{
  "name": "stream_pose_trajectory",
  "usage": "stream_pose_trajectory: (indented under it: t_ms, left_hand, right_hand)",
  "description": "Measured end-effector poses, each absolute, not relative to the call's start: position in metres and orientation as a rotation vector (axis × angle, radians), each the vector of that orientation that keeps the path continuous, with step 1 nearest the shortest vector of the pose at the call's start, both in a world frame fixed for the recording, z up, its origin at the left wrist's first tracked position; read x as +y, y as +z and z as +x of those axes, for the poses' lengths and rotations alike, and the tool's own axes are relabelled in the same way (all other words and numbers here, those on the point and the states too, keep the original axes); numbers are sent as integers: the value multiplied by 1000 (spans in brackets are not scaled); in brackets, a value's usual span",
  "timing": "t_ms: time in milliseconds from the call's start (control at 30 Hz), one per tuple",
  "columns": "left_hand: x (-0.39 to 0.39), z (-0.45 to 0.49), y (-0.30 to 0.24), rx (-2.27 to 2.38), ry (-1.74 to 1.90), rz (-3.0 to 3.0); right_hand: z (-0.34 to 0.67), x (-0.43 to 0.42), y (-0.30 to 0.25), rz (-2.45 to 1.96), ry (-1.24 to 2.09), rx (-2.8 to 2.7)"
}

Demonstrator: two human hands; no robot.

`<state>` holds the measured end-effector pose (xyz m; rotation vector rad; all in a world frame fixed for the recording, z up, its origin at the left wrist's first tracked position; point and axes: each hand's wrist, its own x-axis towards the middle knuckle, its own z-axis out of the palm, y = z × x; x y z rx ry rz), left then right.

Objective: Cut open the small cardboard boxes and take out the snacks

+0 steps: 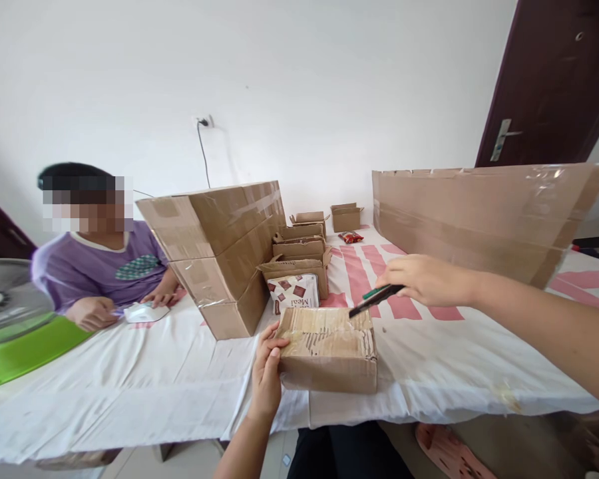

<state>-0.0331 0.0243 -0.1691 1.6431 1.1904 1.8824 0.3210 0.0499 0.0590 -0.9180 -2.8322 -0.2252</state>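
In front of me on the table lies a closed cardboard box, its top scuffed and torn, with bits of clear tape. My left hand grips its left side, thumb on the upper edge. Held in my right hand is a black and green box cutter. Its tip points down to the left, over the far right part of the box top; I cannot tell whether it touches. Just behind the box stands a white and brown printed packet leaning on open cardboard boxes.
Stacked sealed cartons rise on the left, and a large cardboard panel stands on the right. Further back are a small open box and a red packet. Across the left side sits a person handling a white object, beside a green fan.
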Motion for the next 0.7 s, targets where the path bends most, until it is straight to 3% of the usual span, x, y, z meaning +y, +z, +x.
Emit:
stream_pose_trajectory:
  t_ms: [200, 400, 533, 700]
  left_hand:
    - [19, -29, -165, 1188, 1896, 1649]
    - [21, -29, -166, 1122, 1892, 1640]
    - [25, -30, -169, 1118, 1900, 1629]
    - [26, -31, -171, 1140, 1903, 1626]
  right_hand:
    - [373, 55, -33, -1668, 88, -2510]
    - [396, 47, -126, -1918, 276, -2518]
    - [377, 57, -105, -1719, 102, -2504]
    - [314, 62, -40, -936, -101, -2462]
